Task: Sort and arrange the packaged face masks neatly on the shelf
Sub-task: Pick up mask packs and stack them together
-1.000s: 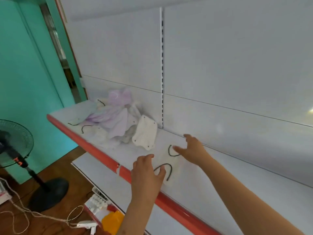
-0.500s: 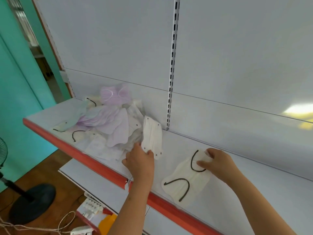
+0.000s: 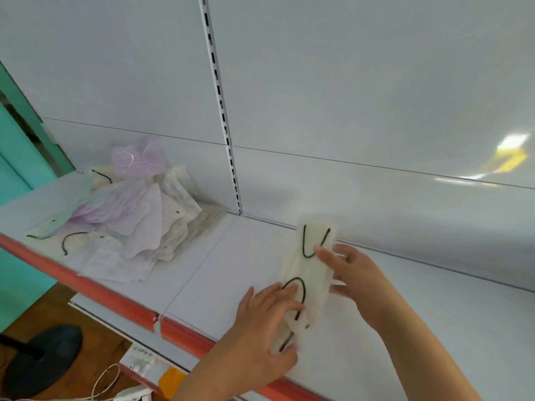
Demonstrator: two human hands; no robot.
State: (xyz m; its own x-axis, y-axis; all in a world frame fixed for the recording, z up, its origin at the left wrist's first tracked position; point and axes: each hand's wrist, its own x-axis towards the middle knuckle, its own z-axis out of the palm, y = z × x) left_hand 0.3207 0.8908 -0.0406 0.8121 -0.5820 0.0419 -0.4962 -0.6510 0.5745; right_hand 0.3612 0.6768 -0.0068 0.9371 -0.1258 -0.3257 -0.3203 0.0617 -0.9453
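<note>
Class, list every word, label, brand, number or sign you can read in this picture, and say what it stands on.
None can be read.
Mask packets in the pile: any print is too blurred.
Cream mask packet under both hands: no legible text.
Items on the lower shelf: markings too small and blurred.
</note>
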